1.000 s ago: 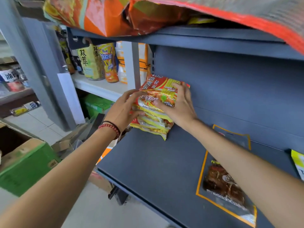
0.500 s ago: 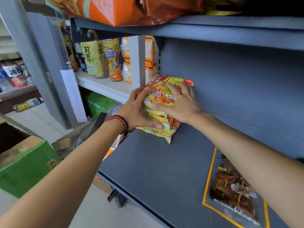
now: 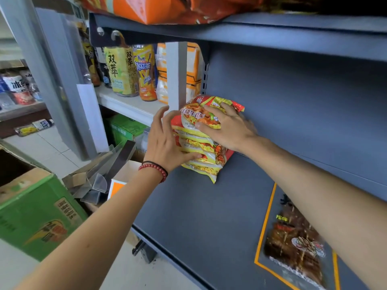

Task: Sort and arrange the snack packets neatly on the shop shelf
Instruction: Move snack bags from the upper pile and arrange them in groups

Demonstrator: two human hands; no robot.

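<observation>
Centre of frame, at the shelf's far left corner: noodle stack, approx. five or six red/yellow packets piled flat, top one printed w/ noodle photo.

- Left hand: fingers spread wide, palm against the stack's left edge, thumb hooked under a lower packet. Not gripping; looks to act as a stop so packets don't slide off the open side. Red bead bracelet on wrist.
- Right hand: flat and open on the top packet, pressing down. Judged purpose: squash the puffy packets level and square them toward the back panel.
- Shelf: dark grey metal, mostly bare in front of stack, so room for further rows to the right.
- Loose packet: lower right of frame, dark w/ orange border, lying flat, well apart from stack; different product, prob. still to be sorted. Partly hidden by right forearm.
- Upper shelf, top of frame: orange bags overhanging the edge.
- Upper left of frame, neighbouring bay: drink bottles upright on white shelf.
- Lower left of frame, on floor: green carton, flaps open; contents not visible.

Step in hand (judgement): aligning stack, near done for this pile; task overall early.
</observation>
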